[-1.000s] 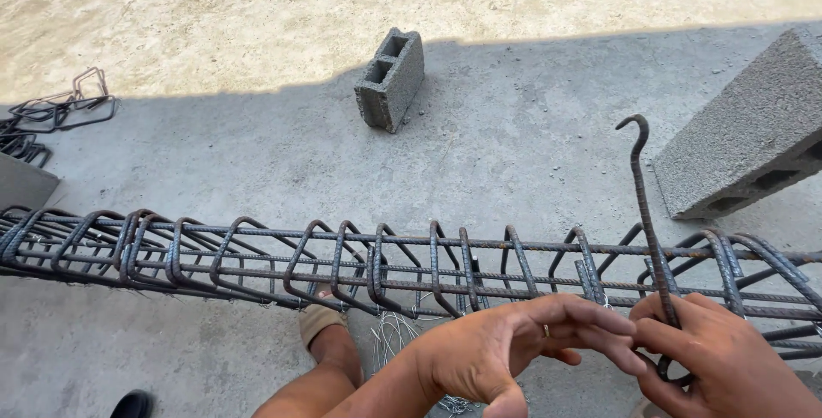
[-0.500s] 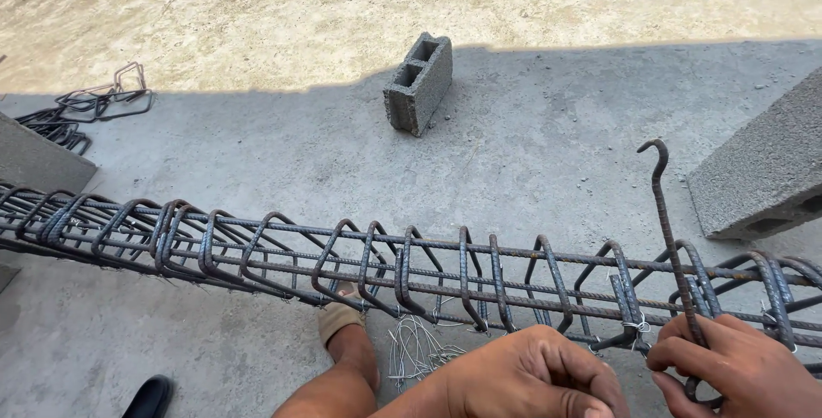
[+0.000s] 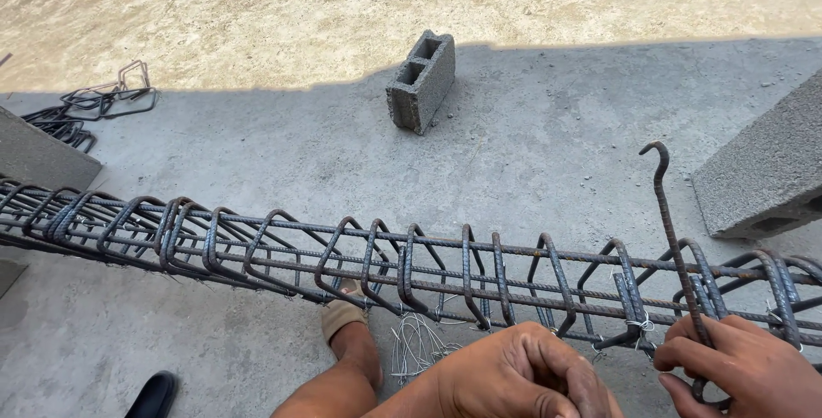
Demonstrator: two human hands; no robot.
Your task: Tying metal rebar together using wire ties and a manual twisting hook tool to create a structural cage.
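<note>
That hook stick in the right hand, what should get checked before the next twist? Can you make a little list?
1. Right hand grips the hook tool: ok.
2. Hook end free, pointing up: ok.
3. Wire tie sits on the steel cage beside the tool: ok.
4. Left hand rests closed near the cage; whether it holds wire: cannot tell.
5. Spare wire bundle lies on the floor below: ok.
6. Foot under the cage, close to the wire: not ok.
</note>
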